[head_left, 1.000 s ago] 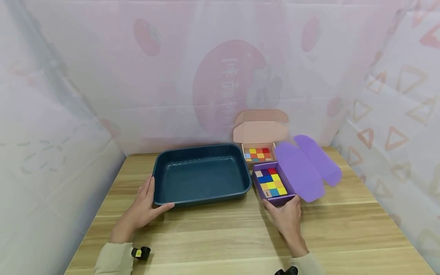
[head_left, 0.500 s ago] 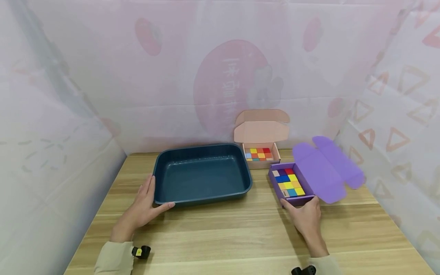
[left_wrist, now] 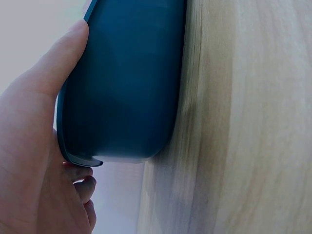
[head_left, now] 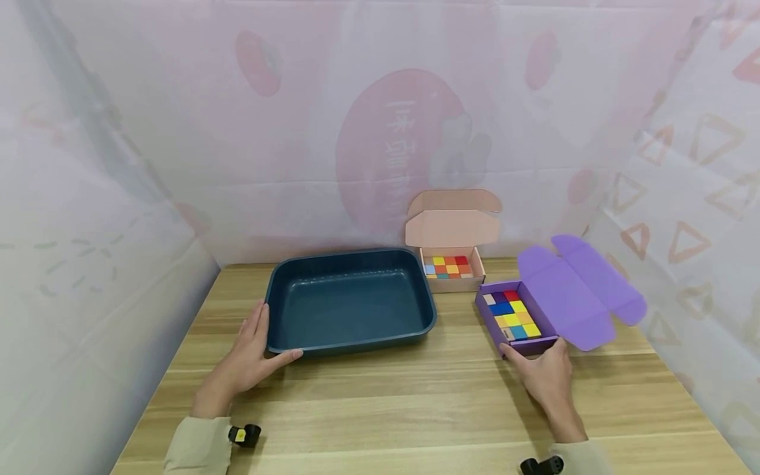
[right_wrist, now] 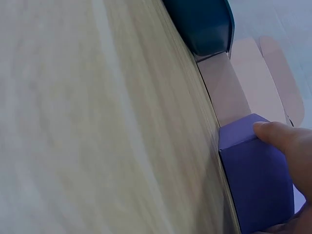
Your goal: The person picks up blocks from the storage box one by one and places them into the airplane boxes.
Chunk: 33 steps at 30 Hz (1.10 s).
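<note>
A dark blue tray (head_left: 350,345) lies on the wooden table, and it holds nothing. My left hand (head_left: 261,346) holds its near left corner, with the thumb on the front wall and the fingers along the left side; the left wrist view shows the tray wall (left_wrist: 126,87) against the hand (left_wrist: 34,126). To the right lies a purple box (head_left: 489,321) with several coloured blocks (head_left: 512,315) inside and its lid (head_left: 576,297) open to the right. My right hand (head_left: 534,355) grips its near end. The right wrist view shows the thumb (right_wrist: 275,134) on the box's corner (right_wrist: 253,185).
A pink box (head_left: 454,285) of coloured blocks stands behind the purple one, its lid (head_left: 454,227) up against the back curtain. Curtain walls close the table on the left, back and right. Bare wood lies in front of the tray and between the two hands.
My right hand has slid the purple box to the right, away from the tray and the pink box. The left hand and the tray have stayed put.
</note>
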Available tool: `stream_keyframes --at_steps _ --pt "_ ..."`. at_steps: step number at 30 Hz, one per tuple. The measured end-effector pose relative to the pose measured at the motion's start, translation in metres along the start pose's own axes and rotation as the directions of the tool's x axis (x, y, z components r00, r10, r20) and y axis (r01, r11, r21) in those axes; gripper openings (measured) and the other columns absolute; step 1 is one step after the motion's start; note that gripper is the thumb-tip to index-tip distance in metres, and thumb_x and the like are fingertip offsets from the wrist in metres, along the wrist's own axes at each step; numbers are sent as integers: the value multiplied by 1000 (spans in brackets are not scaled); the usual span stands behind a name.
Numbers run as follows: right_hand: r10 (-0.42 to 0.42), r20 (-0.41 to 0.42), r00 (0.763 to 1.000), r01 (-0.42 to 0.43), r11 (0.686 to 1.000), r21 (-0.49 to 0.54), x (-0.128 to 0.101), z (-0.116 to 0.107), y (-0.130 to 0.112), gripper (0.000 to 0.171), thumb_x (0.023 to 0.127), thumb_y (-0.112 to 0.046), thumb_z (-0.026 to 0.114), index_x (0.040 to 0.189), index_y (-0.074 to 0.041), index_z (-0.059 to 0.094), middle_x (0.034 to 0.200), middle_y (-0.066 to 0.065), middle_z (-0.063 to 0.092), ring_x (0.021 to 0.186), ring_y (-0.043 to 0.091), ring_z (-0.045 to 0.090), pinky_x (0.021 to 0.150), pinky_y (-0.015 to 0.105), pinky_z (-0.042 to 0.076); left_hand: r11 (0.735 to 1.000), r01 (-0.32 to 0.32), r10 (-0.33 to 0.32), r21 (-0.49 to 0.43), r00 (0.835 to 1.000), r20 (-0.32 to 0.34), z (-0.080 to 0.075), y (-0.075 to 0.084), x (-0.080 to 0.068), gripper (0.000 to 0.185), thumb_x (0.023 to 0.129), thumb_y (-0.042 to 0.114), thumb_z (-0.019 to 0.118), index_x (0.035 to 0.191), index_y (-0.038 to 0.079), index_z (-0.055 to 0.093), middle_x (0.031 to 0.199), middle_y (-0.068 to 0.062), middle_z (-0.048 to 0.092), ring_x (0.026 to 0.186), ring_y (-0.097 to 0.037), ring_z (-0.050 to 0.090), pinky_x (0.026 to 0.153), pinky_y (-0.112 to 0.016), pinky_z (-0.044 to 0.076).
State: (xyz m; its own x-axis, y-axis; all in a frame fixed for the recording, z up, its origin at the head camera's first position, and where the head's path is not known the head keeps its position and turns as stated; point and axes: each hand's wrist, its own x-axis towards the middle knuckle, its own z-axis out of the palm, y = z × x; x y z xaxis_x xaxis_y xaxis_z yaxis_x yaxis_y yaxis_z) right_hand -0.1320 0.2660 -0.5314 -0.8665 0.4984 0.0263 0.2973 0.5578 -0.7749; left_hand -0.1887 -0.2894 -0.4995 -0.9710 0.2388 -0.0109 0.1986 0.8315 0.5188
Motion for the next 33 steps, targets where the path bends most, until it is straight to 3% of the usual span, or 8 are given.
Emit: stream_keyframes --at_steps 7,13,18,23,33 --pt "-16 56 998 18 999 -35 11 -17 10 125 80 -58 88 156 16 21 143 43 46 133 55 49 116 69 41 1000 4 -4 2 1000 7 1 0 1 131 91 73 67 167 7 -16 176 -11 -24 163 -51 -8 124 -79 8" --pt "-27 129 991 37 997 -74 26 -33 22 130 84 -63 82 160 16 13 151 44 39 139 55 44 120 70 36 1000 5 -5 6 1000 1 2 1 1 131 90 74 67 167 8 -16 176 -9 -24 163 -51 -8 124 -79 9" --pt "-73 163 984 83 995 -60 39 -42 31 119 89 -59 79 162 12 17 156 40 39 143 53 42 121 69 34 1000 -3 3 1 1000 -1 1 0 0 131 91 73 67 167 7 -16 176 -10 -24 163 -50 -8 126 -77 7" --pt "-80 169 982 104 984 -142 50 -45 35 104 98 -57 68 158 16 25 152 44 43 141 59 43 118 69 38 1000 1 -1 -7 1000 -3 -2 -1 -4 131 91 72 68 167 7 -17 176 -10 -24 163 -49 -9 126 -76 6" --pt "-166 74 983 175 976 -130 66 -35 35 71 101 -37 70 147 12 48 140 40 59 130 57 57 107 67 49 1000 2 -2 19 1000 -6 -3 -5 -5 131 91 73 67 167 6 -15 177 -11 -22 163 -50 -5 126 -76 9"
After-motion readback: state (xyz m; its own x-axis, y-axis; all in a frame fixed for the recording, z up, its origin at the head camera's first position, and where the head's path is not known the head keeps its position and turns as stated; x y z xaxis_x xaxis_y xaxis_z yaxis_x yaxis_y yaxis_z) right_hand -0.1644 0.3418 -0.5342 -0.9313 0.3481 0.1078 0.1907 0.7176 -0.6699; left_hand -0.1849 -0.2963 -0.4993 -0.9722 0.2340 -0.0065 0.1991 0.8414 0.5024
